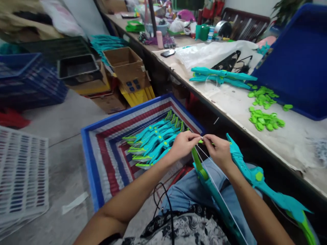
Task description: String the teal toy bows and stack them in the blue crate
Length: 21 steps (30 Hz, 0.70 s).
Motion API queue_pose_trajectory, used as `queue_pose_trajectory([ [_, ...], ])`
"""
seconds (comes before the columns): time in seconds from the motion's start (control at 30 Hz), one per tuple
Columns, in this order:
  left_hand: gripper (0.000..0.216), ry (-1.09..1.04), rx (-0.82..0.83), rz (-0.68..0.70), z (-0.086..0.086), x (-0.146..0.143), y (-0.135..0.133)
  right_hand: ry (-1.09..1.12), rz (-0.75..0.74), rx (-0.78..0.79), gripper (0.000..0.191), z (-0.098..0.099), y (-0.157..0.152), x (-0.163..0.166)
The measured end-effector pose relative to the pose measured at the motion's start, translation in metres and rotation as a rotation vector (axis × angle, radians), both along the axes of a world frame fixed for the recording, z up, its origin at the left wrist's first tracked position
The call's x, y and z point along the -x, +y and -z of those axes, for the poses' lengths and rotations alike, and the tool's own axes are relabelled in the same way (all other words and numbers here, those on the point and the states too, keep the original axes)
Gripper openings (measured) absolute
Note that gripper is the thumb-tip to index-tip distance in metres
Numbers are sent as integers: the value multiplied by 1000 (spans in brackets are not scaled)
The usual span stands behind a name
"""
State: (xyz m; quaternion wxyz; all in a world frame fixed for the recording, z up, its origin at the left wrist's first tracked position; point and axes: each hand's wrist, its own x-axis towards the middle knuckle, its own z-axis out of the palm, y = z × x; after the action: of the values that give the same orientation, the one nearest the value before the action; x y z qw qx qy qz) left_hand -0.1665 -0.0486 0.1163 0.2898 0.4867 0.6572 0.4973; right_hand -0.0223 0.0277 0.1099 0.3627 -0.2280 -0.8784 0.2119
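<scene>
Left hand (pixel 186 143) and right hand (pixel 218 149): fingertips pinched narrow on white string (pixel 217 190), almost meeting; string runs down beside teal-and-green limb, its green end (pixel 199 166) just below the fingers. Another teal piece (pixel 258 177) past right wrist. Blue-rimmed bin (pixel 88 163) beyond left hand, similar pieces (pixel 160 136) inside; worktable (pixel 235 105) at right.

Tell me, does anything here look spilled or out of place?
A pale strip lies alone on the floor beside the blue-rimmed bin, like dropped scrap. On the bench, loose green pieces lie in heaps without a container, one piece apart, though that may be deliberate. Nothing looks clearly broken.
</scene>
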Motion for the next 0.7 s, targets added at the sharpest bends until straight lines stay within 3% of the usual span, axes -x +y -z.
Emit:
queue_pose_trajectory([
  [0.1,19,86,29,51,1,4,-2,-7,-14,-8,16,3,-2,-2],
  [0.3,21,161,7,-22,8,-4,-6,-87,60,-152,21,12,2,0],
  [0.43,20,214,-53,-22,7,-9,-1,-154,234,-38,18,16,5,7],
  [0.5,20,157,-94,-5,7,-9,3,-139,220,85,17,13,7,0],
  [0.6,28,29,-131,-18,8,-8,0,-122,181,184,20,8,18,-40],
  [0.7,28,61,-188,-166,15,-13,-19,-238,365,127,24,13,37,-112],
])
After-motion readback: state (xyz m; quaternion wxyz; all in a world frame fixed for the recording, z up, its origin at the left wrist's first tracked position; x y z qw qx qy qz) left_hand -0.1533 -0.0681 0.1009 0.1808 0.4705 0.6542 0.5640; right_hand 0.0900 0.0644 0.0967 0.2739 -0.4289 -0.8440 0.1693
